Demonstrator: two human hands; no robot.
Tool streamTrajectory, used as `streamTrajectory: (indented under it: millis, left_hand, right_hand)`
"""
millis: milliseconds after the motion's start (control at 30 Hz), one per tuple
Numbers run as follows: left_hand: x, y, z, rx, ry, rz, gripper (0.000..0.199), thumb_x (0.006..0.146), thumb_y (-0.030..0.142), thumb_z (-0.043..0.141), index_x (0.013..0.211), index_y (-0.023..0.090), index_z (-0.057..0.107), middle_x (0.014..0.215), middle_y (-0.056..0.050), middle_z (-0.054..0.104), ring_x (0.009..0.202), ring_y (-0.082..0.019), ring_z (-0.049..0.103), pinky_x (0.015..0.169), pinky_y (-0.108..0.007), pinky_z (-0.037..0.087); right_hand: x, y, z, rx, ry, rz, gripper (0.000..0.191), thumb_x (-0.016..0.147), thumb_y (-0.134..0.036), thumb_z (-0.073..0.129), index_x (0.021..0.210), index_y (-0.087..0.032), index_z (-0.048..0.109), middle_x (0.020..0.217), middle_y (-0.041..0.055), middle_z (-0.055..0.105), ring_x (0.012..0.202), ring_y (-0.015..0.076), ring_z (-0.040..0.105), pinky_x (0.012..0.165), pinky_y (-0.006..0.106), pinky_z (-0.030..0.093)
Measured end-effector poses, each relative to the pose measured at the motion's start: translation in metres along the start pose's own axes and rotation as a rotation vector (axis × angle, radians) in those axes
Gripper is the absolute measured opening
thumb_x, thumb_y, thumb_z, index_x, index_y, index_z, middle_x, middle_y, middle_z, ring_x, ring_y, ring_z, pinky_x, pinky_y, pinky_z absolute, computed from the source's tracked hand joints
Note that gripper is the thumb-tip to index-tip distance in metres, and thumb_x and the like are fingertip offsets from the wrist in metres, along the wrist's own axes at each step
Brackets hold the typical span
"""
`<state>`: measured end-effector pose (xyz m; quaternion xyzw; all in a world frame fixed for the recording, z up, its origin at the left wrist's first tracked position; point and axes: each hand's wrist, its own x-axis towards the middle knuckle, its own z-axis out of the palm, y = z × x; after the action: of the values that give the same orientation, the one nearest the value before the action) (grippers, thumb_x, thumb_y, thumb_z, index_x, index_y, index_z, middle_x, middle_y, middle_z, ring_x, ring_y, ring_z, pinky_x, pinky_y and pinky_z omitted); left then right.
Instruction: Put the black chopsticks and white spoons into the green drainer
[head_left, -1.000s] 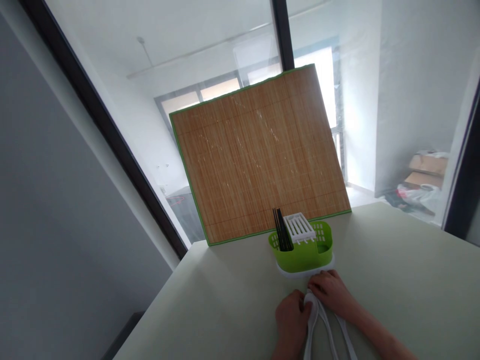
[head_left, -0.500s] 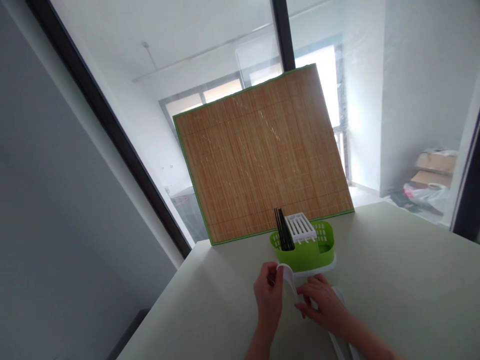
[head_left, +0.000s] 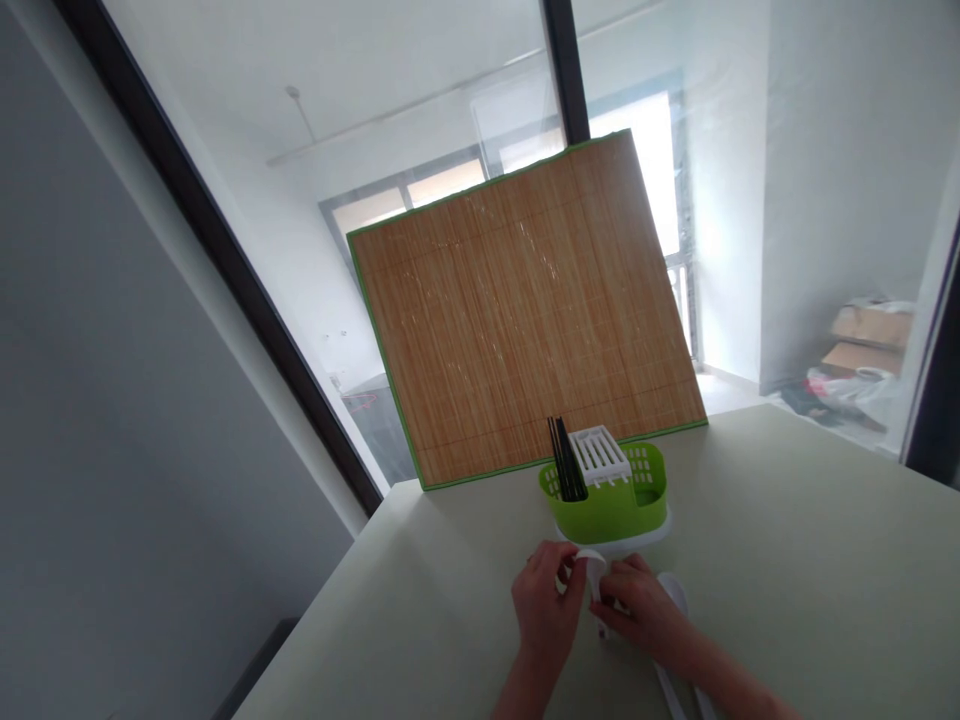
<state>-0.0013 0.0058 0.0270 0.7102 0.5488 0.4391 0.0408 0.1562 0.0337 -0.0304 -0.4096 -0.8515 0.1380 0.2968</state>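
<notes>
White spoon (head_left: 592, 566) and left hand (head_left: 546, 598) have both shifted a bit right since half a second ago. Left grip's pinching the bowl end, right hand (head_left: 637, 602) is pinching the handle. Spoon's over the counter (head_left: 420, 610), just in front of that green caddy (head_left: 615, 520) with the black chopsticks (head_left: 568, 465).

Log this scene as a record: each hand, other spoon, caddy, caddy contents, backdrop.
Left hand: pinching the bowl end of a white spoon
Right hand: fingers on that spoon's handle
Other spoon: on the table, partly hidden
Caddy: green, white base
Caddy contents: black chopsticks in its left part
Backdrop: brown mat, green edging, propped up behind caddy
</notes>
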Motion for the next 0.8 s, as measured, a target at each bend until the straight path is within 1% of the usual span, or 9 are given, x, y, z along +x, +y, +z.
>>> streamTrajectory:
  millis: [67,167,267,333,400,500,600,700,800]
  left_hand:
    - [0.007,0.002,-0.007,0.019,0.025,0.028,0.013,0.084,0.03,0.053,0.078,0.022,0.062,0.069,-0.001,0.062,0.063,-0.012,0.056,0.06,-0.021,0.041]
    - [0.031,0.008,-0.022,-0.011,0.146,0.031,0.015,0.084,0.032,0.054,0.078,0.02,0.061,0.065,0.001,0.061,0.058,-0.01,0.053,0.058,-0.02,0.04]
    - [0.069,0.015,-0.041,-0.062,0.281,0.042,0.017,0.083,0.035,0.057,0.078,0.019,0.062,0.064,0.002,0.06,0.055,-0.009,0.052,0.055,-0.019,0.04]
    - [0.099,0.017,-0.051,-0.1,0.335,0.054,0.019,0.082,0.037,0.058,0.078,0.019,0.063,0.065,0.002,0.061,0.057,-0.009,0.053,0.056,-0.019,0.04]
    - [0.127,0.015,-0.054,-0.132,0.363,0.046,0.022,0.082,0.04,0.058,0.079,0.019,0.063,0.068,0.001,0.062,0.06,-0.01,0.056,0.057,-0.019,0.042]
    - [0.16,0.004,-0.047,-0.062,0.342,-0.033,0.026,0.084,0.043,0.052,0.082,0.019,0.062,0.072,0.0,0.064,0.065,-0.011,0.059,0.061,-0.02,0.043]
    - [0.178,-0.013,-0.03,0.045,0.283,-0.117,0.026,0.085,0.042,0.051,0.082,0.019,0.063,0.075,-0.001,0.066,0.068,-0.012,0.061,0.063,-0.022,0.043]
    - [0.182,-0.029,-0.011,0.1,0.221,-0.166,0.023,0.083,0.04,0.054,0.079,0.02,0.064,0.074,-0.002,0.067,0.068,-0.015,0.061,0.062,-0.024,0.041]
    - [0.177,-0.042,0.006,0.152,0.143,-0.204,0.023,0.082,0.04,0.055,0.08,0.02,0.065,0.076,-0.002,0.068,0.072,-0.017,0.061,0.062,-0.025,0.039]
  right_hand:
    - [0.0,-0.001,-0.003,0.023,0.008,-0.021,0.028,0.087,-0.039,0.051,0.068,-0.021,0.061,0.069,0.0007,0.063,0.07,0.0162,0.054,0.073,0.032,0.035]
    - [0.001,0.002,-0.009,0.11,0.057,-0.021,0.023,0.087,-0.04,0.051,0.082,-0.024,0.066,0.07,-0.0001,0.064,0.07,0.0164,0.055,0.073,0.031,0.037]
    - [0.003,0.013,-0.018,0.175,0.171,0.027,0.025,0.088,-0.041,0.048,0.092,-0.023,0.066,0.071,0.0009,0.064,0.069,0.017,0.055,0.071,0.031,0.039]
    - [0.004,0.024,-0.023,0.182,0.236,0.072,0.028,0.089,-0.041,0.046,0.089,-0.022,0.067,0.072,0.002,0.064,0.069,0.0174,0.055,0.069,0.031,0.04]
    - [0.005,0.037,-0.027,0.175,0.271,0.132,0.03,0.088,-0.043,0.045,0.087,-0.022,0.067,0.074,0.003,0.066,0.069,0.018,0.056,0.068,0.031,0.042]
    - [0.005,0.052,-0.03,0.158,0.277,0.203,0.032,0.087,-0.043,0.044,0.087,-0.021,0.067,0.076,0.0042,0.067,0.068,0.0191,0.057,0.065,0.032,0.043]
    - [0.005,0.06,-0.03,0.135,0.246,0.227,0.031,0.087,-0.04,0.043,0.085,-0.02,0.067,0.076,0.0045,0.067,0.068,0.0197,0.058,0.064,0.032,0.043]
    - [0.005,0.059,-0.029,0.109,0.208,0.231,0.029,0.086,-0.037,0.043,0.083,-0.021,0.067,0.075,0.004,0.067,0.068,0.0194,0.059,0.065,0.031,0.043]
    - [0.006,0.057,-0.029,0.08,0.179,0.224,0.027,0.086,-0.034,0.044,0.084,-0.02,0.067,0.076,0.0046,0.067,0.072,0.0198,0.059,0.068,0.032,0.042]
